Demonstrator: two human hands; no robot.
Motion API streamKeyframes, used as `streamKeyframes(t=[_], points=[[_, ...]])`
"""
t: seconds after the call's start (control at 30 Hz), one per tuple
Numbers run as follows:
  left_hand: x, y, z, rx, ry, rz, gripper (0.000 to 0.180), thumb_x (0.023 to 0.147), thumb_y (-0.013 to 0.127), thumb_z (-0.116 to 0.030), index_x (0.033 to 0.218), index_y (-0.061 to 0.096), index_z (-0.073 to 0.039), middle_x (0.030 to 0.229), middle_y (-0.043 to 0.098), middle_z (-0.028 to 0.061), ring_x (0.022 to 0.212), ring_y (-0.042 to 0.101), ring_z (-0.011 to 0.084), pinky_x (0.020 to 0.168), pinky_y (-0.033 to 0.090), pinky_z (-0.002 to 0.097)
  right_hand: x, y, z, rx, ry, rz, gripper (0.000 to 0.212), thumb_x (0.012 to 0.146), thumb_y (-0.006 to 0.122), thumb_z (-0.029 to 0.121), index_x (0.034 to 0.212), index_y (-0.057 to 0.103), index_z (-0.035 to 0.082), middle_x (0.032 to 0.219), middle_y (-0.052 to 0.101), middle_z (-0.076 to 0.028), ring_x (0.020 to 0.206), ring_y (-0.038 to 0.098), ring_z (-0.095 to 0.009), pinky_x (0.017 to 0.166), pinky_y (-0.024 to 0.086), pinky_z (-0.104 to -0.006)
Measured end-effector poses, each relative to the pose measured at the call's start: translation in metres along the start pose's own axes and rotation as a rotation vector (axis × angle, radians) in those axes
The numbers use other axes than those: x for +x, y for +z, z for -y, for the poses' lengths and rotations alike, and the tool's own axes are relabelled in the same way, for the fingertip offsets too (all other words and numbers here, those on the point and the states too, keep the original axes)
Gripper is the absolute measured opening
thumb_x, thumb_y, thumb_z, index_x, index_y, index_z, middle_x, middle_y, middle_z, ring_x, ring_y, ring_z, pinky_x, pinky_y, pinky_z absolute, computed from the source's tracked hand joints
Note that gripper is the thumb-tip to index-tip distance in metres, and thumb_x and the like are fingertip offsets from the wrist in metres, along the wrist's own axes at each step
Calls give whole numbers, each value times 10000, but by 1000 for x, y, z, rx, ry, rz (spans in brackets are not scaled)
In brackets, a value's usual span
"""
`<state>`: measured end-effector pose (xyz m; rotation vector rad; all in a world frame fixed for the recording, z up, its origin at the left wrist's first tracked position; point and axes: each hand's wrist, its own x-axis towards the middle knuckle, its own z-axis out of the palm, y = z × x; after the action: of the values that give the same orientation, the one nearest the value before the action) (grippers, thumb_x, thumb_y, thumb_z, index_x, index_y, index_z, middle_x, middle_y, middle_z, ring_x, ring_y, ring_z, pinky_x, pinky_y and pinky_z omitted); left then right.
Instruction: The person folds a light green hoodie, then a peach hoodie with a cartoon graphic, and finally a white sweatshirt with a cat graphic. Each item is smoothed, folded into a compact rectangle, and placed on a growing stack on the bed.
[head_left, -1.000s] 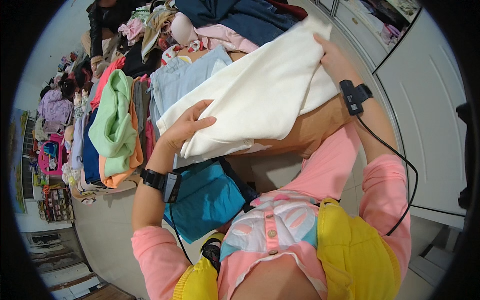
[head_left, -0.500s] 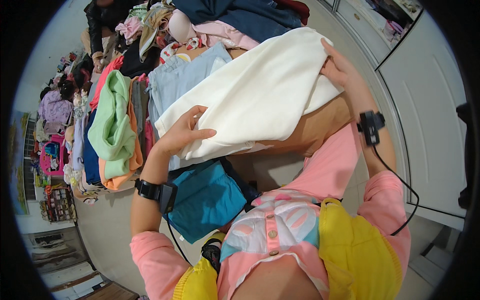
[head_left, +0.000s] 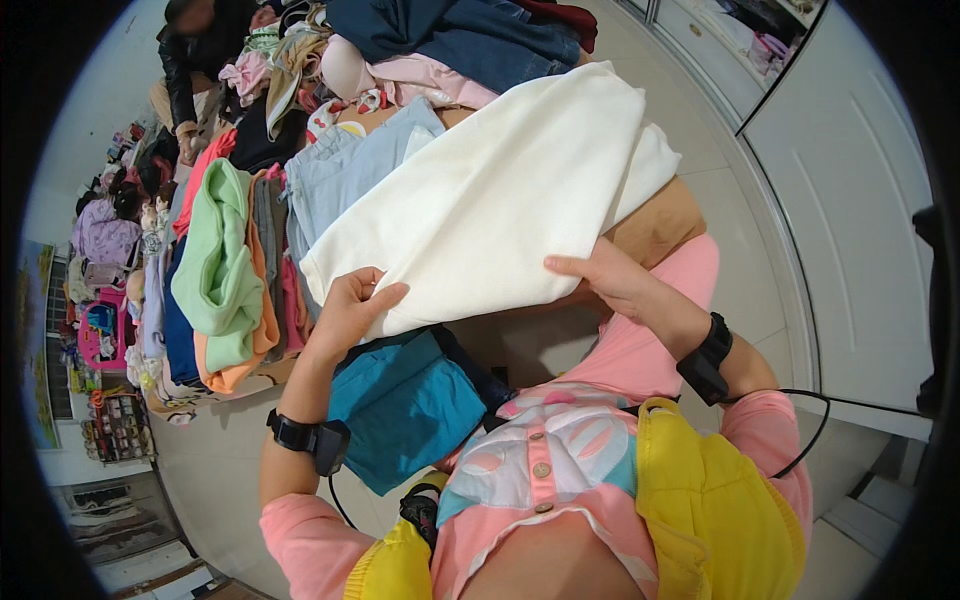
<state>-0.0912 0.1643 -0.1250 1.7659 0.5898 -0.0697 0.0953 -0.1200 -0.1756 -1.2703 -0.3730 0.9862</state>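
A white garment of thick, soft cloth lies spread in front of me, partly folded over itself; its exact kind does not show. My left hand pinches its near left edge between thumb and fingers. At the near right edge my right hand grips the cloth, thumb on top and fingers hidden underneath. Beneath the white cloth are light blue jeans and a brown surface. A folded teal cloth sits below my left hand, close to my body.
Left of the white garment stand a light green garment and an orange one in a pile. Dark blue denim and a pink bra lie at the far side. Another person's hand shows at far left. White cabinet doors rise at right.
My right hand has come from the garment's far right corner down to its near right edge and grips there. The left hand keeps its pinch. My view has shifted slightly.
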Motion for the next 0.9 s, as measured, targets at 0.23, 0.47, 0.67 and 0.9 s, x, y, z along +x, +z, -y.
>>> streamKeyframes(t=[0.23,0.47,0.67,0.9], points=[[1,-2,-4,494,135,3,320,896,699,-245,944,621,61,727,630,115,640,559,145,597,451,309,14,-57,44,29,69,-96,550,937,670,269,1319,477,-76,1215,616,-137,1035,629,-211,892,520,-324],[16,37,-27,696,314,-206,394,935,621,-376,1028,542,-1,830,663,232,777,651,397,676,504,440,106,-126,89,150,-166,-431,570,913,704,269,1295,490,-95,1240,602,-207,1032,648,-264,904,543,-352],[29,55,-22,726,378,-328,308,962,602,-310,1028,525,-19,811,658,213,738,632,410,653,487,443,129,-135,96,270,-137,-428,660,825,791,252,1320,486,-61,1216,618,-199,1001,654,-275,883,549,-352],[18,26,0,677,692,-714,233,870,697,-153,979,539,-20,770,564,117,734,583,293,689,487,384,138,-148,72,-429,-428,-877,629,846,754,232,1330,464,-46,1228,585,-207,1091,591,-309,934,493,-372]])
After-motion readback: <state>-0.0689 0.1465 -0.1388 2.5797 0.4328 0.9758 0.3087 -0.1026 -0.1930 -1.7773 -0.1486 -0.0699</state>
